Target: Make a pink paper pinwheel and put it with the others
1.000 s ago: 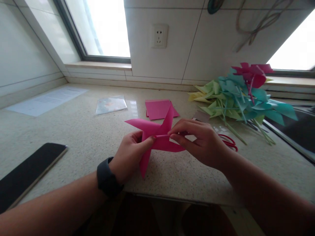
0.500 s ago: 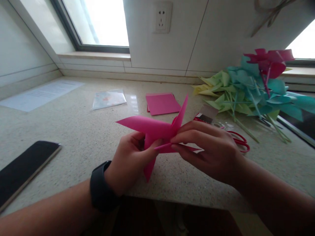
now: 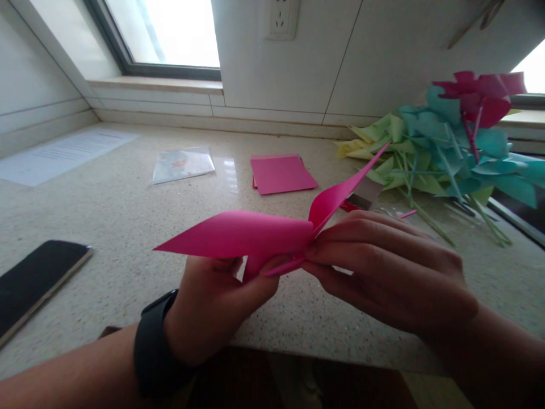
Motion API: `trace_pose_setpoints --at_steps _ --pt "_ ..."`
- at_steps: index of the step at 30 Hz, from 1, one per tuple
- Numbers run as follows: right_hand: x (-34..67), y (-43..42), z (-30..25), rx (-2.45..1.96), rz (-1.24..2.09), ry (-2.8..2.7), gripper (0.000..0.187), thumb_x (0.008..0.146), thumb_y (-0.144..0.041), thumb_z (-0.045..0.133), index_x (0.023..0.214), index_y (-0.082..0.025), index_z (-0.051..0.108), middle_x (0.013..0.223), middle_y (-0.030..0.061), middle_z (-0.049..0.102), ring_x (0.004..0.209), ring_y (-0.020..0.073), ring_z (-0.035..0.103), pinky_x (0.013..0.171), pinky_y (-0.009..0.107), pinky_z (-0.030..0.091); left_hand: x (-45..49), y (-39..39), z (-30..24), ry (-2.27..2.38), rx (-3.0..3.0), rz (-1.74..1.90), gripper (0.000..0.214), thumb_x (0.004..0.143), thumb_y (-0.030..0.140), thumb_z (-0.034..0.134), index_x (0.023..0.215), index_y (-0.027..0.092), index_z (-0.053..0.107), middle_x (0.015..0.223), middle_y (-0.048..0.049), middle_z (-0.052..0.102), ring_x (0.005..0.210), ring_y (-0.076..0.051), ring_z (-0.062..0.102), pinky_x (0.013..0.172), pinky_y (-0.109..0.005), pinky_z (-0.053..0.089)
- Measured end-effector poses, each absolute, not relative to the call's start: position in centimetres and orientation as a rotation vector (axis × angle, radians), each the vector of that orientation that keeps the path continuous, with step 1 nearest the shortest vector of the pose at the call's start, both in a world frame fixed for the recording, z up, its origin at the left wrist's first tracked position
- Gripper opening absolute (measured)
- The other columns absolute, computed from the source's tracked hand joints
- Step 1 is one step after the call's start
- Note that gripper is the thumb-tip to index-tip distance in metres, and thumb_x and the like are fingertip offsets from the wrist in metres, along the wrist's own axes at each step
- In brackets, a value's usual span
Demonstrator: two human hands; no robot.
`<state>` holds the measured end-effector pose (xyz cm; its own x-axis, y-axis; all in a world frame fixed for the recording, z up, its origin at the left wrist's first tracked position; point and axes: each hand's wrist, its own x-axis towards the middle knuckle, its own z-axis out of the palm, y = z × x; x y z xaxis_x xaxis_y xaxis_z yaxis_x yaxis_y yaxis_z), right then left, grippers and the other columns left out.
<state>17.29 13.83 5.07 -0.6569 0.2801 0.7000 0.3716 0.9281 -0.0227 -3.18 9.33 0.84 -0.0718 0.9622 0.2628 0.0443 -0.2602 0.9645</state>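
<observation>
A folded pink paper flower (image 3: 255, 233) with long pointed petals is held just above the counter. My left hand (image 3: 217, 309) grips its underside, thumb in front and the other fingers partly hidden behind the paper. A rolled paper edge (image 3: 286, 266) runs from that thumb to my right fingertips. My right hand (image 3: 392, 272) pinches the flower's right part, where one petal (image 3: 340, 193) points up and to the right. A thin pink tip (image 3: 407, 214) shows beyond my right knuckles; what it belongs to is hidden.
A stack of pink square paper (image 3: 283, 174) lies behind the flower. Green, blue and pink paper flowers (image 3: 464, 136) pile at the right. A phone (image 3: 40, 278), a printed sheet (image 3: 63, 153) and a clear packet (image 3: 184, 165) rest on the counter (image 3: 131, 233).
The flower has turned and tilted in my hands. One petal now reaches further left, another leans further right. My right hand has shifted right and covers the red scissors.
</observation>
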Motion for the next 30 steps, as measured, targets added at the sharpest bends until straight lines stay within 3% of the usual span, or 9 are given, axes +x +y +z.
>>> trace_pose_setpoints --at_steps 12,19,26,30 --pt "17.23 13.78 5.21 -0.474 -0.188 -2.342 0.006 0.089 -0.022 0.073 0.093 -0.022 0.069 0.085 0.0014 0.074 0.072 0.0135 0.069 0.067 0.027 0.055 -3.18 9.06 0.83 1.172 1.44 1.442 0.034 0.073 0.018 0.082 0.1 0.038 0.079 0.092 0.003 0.078 0.088 -0.023 0.072 0.087 -0.039 0.059" --pt "17.27 13.67 5.22 -0.497 -0.194 -2.341 0.005 0.09 -0.024 0.07 0.094 -0.026 0.068 0.086 -0.0002 0.075 0.073 0.014 0.068 0.067 0.027 0.056 -3.07 9.02 1.38 1.168 1.428 1.453 0.027 0.07 0.016 0.081 0.086 0.037 0.08 0.093 0.0042 0.078 0.086 -0.024 0.073 0.085 -0.04 0.061" --pt "17.33 13.93 4.96 -0.48 -0.202 -2.357 0.008 0.089 -0.022 0.071 0.095 -0.026 0.068 0.087 -0.001 0.074 0.075 0.0143 0.069 0.067 0.028 0.055 -3.17 9.06 0.95 1.211 1.421 1.464 0.032 0.07 0.019 0.083 0.096 0.037 0.08 0.086 0.0041 0.078 0.078 -0.022 0.071 0.083 -0.038 0.061" --pt "17.45 14.14 4.74 -0.491 -0.242 -2.372 0.008 0.088 -0.023 0.072 0.095 -0.026 0.068 0.089 -0.0003 0.074 0.08 0.0157 0.07 0.069 0.029 0.055 -3.22 9.05 1.11 1.195 1.41 1.462 0.036 0.066 0.013 0.082 0.095 0.036 0.08 0.092 0.0043 0.078 0.089 -0.024 0.071 0.091 -0.038 0.059"
